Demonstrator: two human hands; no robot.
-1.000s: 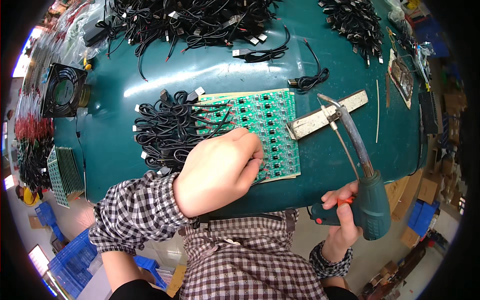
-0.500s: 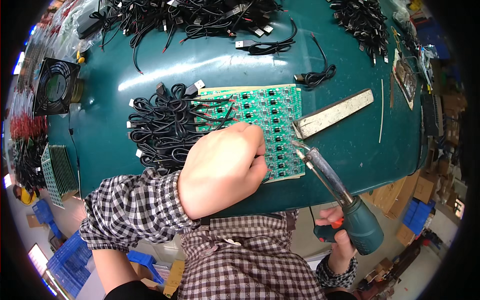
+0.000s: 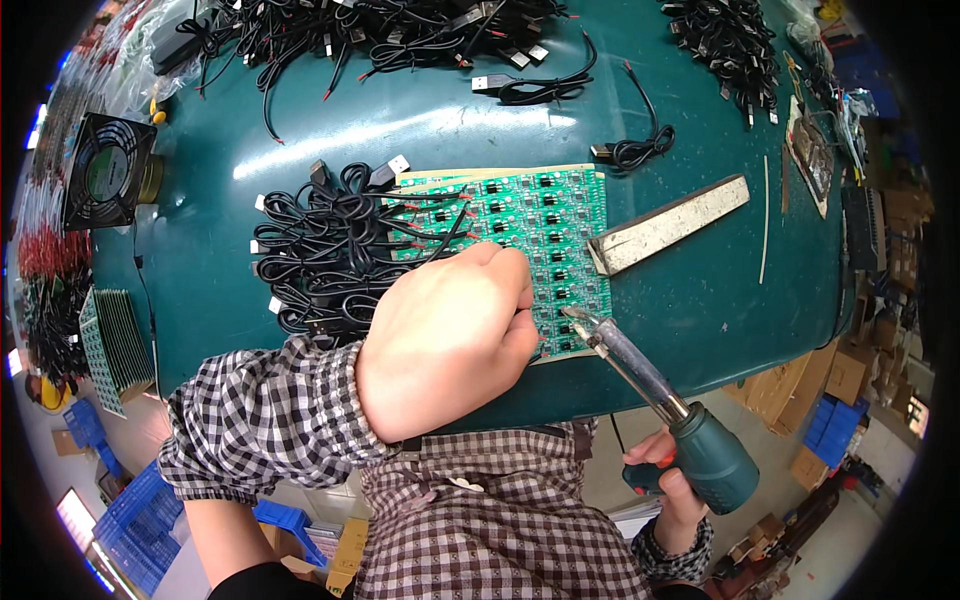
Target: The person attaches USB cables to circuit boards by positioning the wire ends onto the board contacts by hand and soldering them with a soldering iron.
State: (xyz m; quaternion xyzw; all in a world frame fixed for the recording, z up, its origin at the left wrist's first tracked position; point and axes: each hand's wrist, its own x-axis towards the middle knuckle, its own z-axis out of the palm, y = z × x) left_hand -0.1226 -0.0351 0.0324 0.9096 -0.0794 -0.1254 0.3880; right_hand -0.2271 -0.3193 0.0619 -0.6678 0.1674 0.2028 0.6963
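Left hand (image 3: 445, 345) curled over near part of green circuit board (image 3: 530, 212); fingertips hidden, cannot tell what it grips. Right hand (image 3: 680, 495) wrapped round handle of soldering gun (image 3: 715, 460), near right; tip over board's right side, contact unclear. Board mid-table (image 3: 700, 310). Black cables (image 3: 330, 245) bunched at board's left. Pale bar (image 3: 672, 226) at right. Cable pile (image 3: 400, 38) far.

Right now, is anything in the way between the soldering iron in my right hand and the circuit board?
Nothing visible stands between the soldering iron and the near right part of the circuit board. Your left hand covers some of the board farther left; the pale bar lies farther from you, by the board's right edge.
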